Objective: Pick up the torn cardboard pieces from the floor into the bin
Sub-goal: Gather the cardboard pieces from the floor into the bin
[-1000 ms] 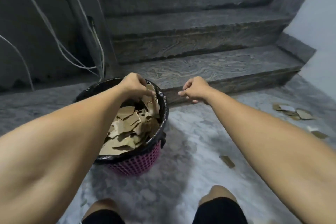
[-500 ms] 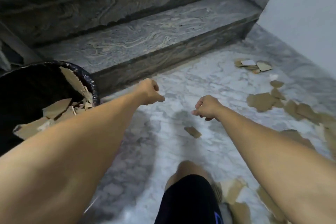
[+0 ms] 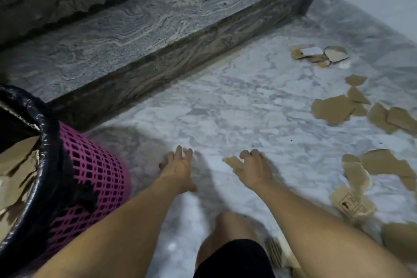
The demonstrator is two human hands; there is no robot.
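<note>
Cardboard scrap now under lowered right hand.

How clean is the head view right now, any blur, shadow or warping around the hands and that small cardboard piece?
Head view: motion blur softens the left hand, the right hand and the small cardboard piece by its fingers; soft arm shadows fall on the marble floor; wide-angle bending curves the step and bin; no glare.

No words, brands or numbers can be read. One torn cardboard piece, on the floor right of the bare knee, carries dark printed box symbols, too blurred to make out.
</note>
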